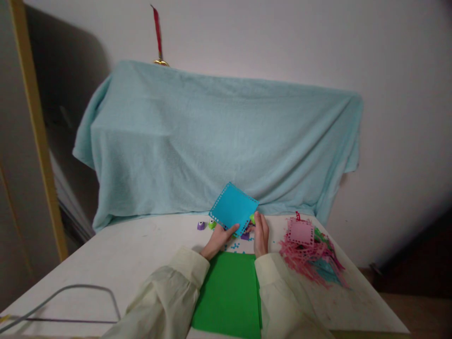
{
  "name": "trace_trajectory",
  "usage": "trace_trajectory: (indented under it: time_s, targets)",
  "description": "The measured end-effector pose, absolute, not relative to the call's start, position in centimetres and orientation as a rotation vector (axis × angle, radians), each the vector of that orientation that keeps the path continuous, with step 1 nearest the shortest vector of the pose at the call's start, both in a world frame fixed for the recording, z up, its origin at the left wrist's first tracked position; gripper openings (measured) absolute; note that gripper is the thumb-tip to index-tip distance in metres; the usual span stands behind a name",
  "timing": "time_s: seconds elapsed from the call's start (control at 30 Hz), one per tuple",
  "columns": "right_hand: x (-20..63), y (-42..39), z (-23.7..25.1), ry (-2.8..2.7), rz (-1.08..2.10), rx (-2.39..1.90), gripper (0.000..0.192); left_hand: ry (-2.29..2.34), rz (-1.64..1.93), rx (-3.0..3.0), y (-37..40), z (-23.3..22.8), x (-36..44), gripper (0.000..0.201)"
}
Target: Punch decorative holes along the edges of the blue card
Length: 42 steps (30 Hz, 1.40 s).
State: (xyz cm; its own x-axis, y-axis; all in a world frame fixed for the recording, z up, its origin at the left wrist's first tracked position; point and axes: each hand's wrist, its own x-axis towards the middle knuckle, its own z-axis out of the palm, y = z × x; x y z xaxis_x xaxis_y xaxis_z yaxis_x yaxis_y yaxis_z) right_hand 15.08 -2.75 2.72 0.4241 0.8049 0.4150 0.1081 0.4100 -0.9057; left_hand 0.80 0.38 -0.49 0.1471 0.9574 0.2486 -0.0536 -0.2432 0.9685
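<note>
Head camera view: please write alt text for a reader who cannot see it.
The left hand holds a blue square sheet with holes along its edges, the right hand a small lime-green object beside it. Green rectangular sheets lie nearer on a white table, with tangled pink strips at right.

"What sort of place is this?"

"A room in a home, by the look of it, with a white table [155,263] given over to paper crafts."

"What says home?"

"A soft pale-blue blanket [219,136] draped along the table's back edge, and a red ribbon [157,35] with something gold at its end, hanging against the plain pale wall [264,42]."

"And the crafts?"

"Green sheets [226,296] at the middle of the front edge, little purple and green gadgets [201,226] with eye-like dots near the back edge, and a heap of pink shreds [300,256] by the right edge, toward its back corner."
</note>
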Motion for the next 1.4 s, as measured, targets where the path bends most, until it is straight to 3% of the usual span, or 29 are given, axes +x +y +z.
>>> trace_trajectory:
  time_s: [0.13, 0.33, 0.57, 0.87, 1.4]
  targets:
    - [15.1, -3.0, 3.1, -1.091, 0.602, -1.040, 0.034, 0.892, 1.345, 1.380, 0.6, -0.7, 0.8, 0.043]
    - [14.8, -3.0, 3.2, -1.137, 0.697, -1.001, 0.032, 0.824, 1.112, 1.270, 0.5, -1.0, 1.0, 0.040]
    - [14.8, -2.7, 2.7, -1.141, 0.628, -1.051, 0.033, 0.890, 1.259, 1.230, 1.0, -0.8, 0.7, 0.047]
    - [14.6, -2.7, 2.3, -1.215, 0.596, -1.090, 0.036, 1.015, 1.620, 1.416, 1.7, -0.8, -0.3, 0.037]
    - [14.8, -2.9, 2.5, -1.206, 0.391, -1.224, 0.041, 0.884, 1.594, 1.209, 2.4, -1.6, -0.5, 0.042]
